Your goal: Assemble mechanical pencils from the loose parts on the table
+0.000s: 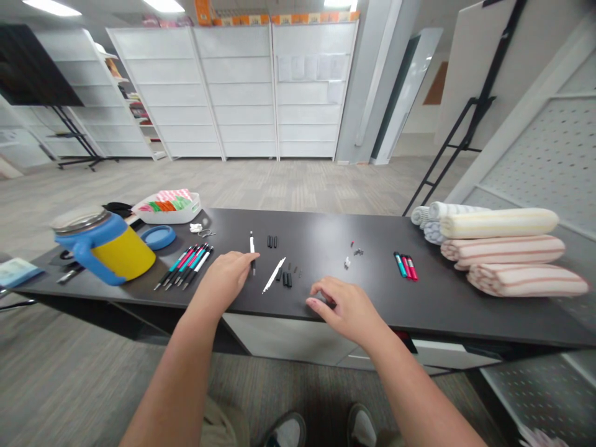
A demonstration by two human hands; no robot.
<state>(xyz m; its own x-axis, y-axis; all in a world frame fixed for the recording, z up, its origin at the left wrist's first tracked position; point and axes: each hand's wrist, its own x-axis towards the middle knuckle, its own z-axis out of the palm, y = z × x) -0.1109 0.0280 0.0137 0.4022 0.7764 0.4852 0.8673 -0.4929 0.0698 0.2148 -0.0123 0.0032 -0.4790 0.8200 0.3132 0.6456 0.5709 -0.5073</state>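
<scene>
My left hand (226, 277) reaches over a white pen with a black grip (252, 241). Its fingers close on the pen's middle; the thumb is mostly hidden. Just right of it lies a slim white pen barrel (274, 276), tilted on the tabletop. My right hand (343, 305) hovers near the front edge, fingers curled loosely and thumb apart, with nothing seen in it. Between the hands are short black grip pieces (287, 280) and tiny dark parts (295, 269). Two more black pieces (272, 241) lie farther back.
Several finished-looking pens (185, 267) lie at left, beside a blue-yellow mug (109, 248), its blue lid (158, 236) and a white tray (172, 213). Small clear parts (347, 262), coloured barrels (406, 266) and rolled towels (507, 248) sit right on the dark table (321, 233).
</scene>
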